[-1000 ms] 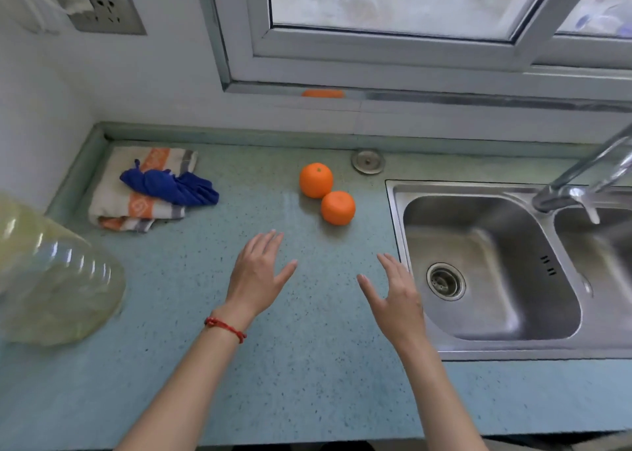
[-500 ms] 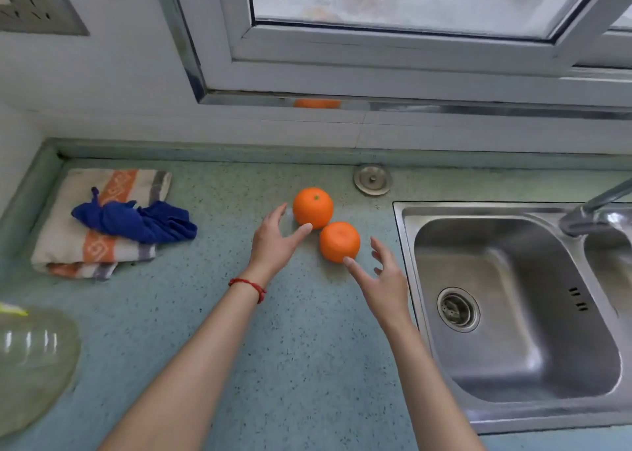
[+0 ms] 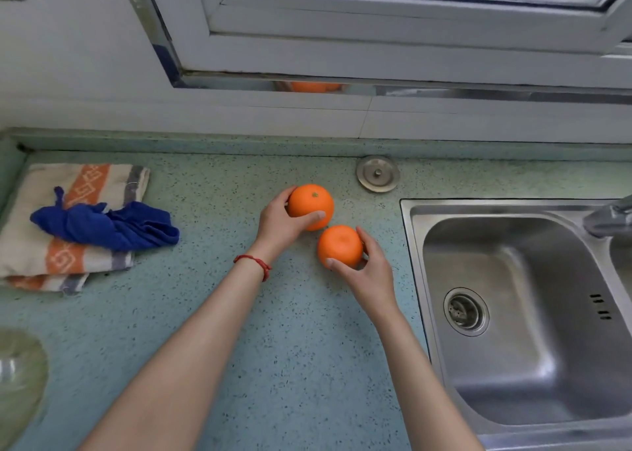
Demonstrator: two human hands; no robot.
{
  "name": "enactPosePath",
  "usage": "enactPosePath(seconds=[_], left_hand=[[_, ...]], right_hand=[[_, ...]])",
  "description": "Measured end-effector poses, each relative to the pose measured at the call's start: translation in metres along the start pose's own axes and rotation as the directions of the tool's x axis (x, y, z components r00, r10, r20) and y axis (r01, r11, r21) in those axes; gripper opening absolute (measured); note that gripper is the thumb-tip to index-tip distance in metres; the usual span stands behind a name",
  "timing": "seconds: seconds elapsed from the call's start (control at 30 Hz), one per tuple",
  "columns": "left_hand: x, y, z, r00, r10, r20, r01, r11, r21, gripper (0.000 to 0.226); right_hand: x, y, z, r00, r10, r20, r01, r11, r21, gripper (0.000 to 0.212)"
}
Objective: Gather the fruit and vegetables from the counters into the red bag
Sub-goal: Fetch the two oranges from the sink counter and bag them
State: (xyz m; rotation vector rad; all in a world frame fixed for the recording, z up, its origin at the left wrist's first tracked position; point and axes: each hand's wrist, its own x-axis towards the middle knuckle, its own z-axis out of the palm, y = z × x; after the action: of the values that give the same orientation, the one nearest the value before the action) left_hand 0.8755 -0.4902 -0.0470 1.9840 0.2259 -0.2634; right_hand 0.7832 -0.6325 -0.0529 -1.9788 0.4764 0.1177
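Two oranges rest on the speckled green counter (image 3: 280, 348), close to each other. My left hand (image 3: 278, 223) wraps the far orange (image 3: 311, 201), thumb across its front and fingers behind it. My right hand (image 3: 371, 269) grips the near orange (image 3: 339, 243) from the right, thumb under its front edge. Both fruits still touch the counter as far as I can tell. The red bag is not in view.
A steel sink (image 3: 519, 314) lies to the right, its tap (image 3: 608, 218) at the frame edge. A round metal cap (image 3: 377, 173) sits behind the oranges. A striped towel (image 3: 68, 262) with a blue cloth (image 3: 106, 225) lies left; a clear bottle (image 3: 17, 379) at lower left.
Both hands have reached forward from open above the counter and closed on the oranges, left on the far one, right on the near one. The view has moved closer.
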Motion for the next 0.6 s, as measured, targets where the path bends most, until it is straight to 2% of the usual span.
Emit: enactPosePath(seconds=[0.27,0.6], left_hand=[[-0.011,-0.012,-0.02,0.997,-0.056,-0.056,0.05,0.994,-0.101,0.066],[-0.079,-0.031,-0.054,0.989,-0.124,-0.086,0.098,0.959,-0.264,0.06]], right_hand=[[-0.004,-0.007,0.002,0.998,0.049,-0.043,-0.046,0.997,0.068,0.074],[-0.046,-0.022,-0.008,0.999,0.035,0.01,-0.036,0.989,0.14,0.068]])
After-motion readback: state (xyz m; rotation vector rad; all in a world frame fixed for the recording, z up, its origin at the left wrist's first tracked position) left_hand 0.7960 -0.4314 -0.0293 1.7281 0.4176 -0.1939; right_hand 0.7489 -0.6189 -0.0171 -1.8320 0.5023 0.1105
